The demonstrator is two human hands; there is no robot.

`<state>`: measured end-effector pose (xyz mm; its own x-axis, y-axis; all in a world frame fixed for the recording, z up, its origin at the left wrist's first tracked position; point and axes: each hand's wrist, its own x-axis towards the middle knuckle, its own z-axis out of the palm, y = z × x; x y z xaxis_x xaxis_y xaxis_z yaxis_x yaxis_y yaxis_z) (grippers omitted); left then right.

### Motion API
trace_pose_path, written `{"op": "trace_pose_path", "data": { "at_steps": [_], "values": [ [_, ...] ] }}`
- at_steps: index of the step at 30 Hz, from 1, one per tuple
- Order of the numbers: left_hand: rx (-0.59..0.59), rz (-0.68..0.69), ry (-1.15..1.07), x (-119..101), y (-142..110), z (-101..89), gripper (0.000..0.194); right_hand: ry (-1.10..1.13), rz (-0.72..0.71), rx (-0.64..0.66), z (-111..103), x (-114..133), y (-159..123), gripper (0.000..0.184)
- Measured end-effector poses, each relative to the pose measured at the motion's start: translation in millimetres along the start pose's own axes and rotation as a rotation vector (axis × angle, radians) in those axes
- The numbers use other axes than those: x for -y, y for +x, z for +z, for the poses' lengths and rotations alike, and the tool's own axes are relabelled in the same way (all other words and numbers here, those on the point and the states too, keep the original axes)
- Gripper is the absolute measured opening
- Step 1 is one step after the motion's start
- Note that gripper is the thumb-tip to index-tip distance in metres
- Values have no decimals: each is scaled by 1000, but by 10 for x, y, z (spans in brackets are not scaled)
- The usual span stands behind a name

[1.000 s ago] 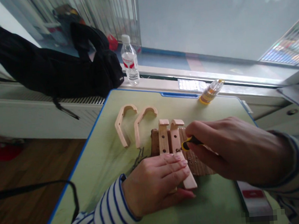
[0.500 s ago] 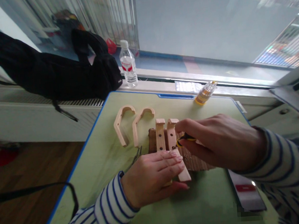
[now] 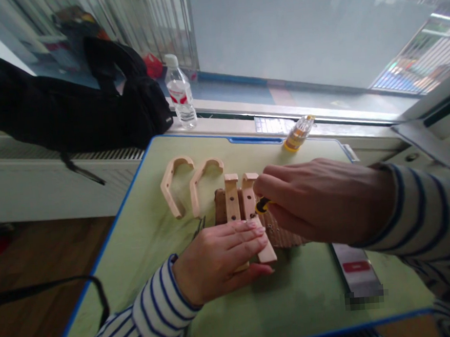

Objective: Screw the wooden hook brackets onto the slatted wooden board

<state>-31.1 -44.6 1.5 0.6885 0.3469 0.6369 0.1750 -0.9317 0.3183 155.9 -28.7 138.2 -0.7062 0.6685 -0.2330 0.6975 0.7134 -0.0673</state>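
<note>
My left hand (image 3: 225,258) lies flat with its fingers stretched across two pale wooden hooks, pressing them down. The left one of these wooden hooks (image 3: 232,193) and the right one (image 3: 249,192) lie side by side over a brown, ridged piece of wood (image 3: 285,231). Dark holes or screw heads show along both. My right hand (image 3: 308,201) is closed around a yellow-and-black screwdriver (image 3: 263,205), its lower end at the lower hole of the right hook. Much of the handle is hidden in the fingers.
Two more wooden hooks (image 3: 172,187) (image 3: 199,191) lie on the green table (image 3: 295,297), left of the work. A phone (image 3: 357,272) lies by my right sleeve. At the back stand a yellow-capped bottle (image 3: 298,133), a water bottle (image 3: 181,97) and a black bag (image 3: 90,111).
The view has shifted, so the table and everything on it appear slightly further left and higher. My right hand has turned a little around the screwdriver. The left hand stays on the hooks.
</note>
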Motion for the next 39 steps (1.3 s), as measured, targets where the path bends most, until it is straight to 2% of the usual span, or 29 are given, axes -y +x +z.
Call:
{"op": "trace_pose_path", "data": {
  "at_steps": [9,15,21,28,39],
  "values": [
    [-12,-11,1,-12,9,-6,28,59,-27,-14,42,10,22,10],
    [-11,-6,6,-12,-9,2,29,48,33,-34,94,36,27,13],
    [-4,-13,12,-9,-12,-4,29,2,92,-107,153,63,18,17],
    [1,-9,16,-18,0,-7,29,5,80,-164,198,84,10,18],
    [-6,-10,4,-34,-13,-25,30,42,38,-66,119,54,-5,14]
  ]
}}
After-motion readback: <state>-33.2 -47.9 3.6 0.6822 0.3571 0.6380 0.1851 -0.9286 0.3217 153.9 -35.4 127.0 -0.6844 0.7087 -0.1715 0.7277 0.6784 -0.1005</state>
